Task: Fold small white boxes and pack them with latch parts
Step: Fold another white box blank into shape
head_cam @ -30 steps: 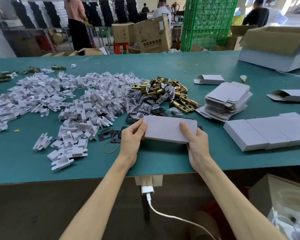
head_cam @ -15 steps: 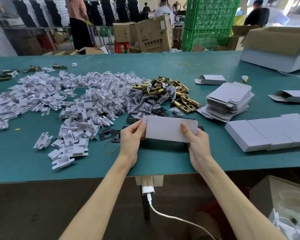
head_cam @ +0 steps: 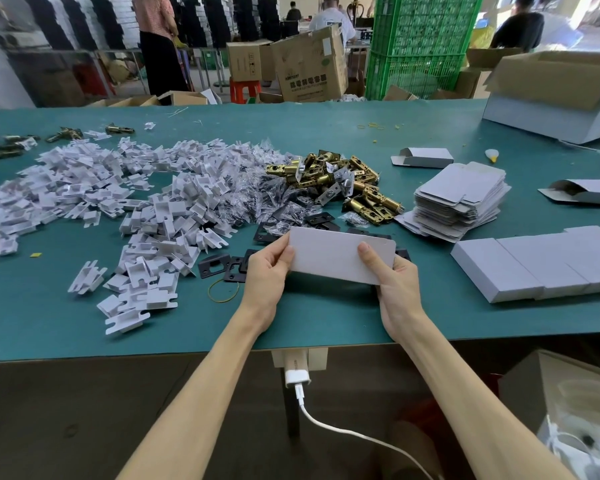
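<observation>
Over the counter (head_cam: 326,317), held white box (head_cam: 340,258) crosswise. Pinched by left hand (head_cam: 265,275) at nine o'clock, right hand (head_cam: 397,289) at three.

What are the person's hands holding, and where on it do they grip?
A white box, left hand at its left end, right hand at its right end.

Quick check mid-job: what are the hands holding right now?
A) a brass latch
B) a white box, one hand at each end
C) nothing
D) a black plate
B: the left hand and right hand each grip one end of the white box, thumbs on its top face, above the table.
</observation>
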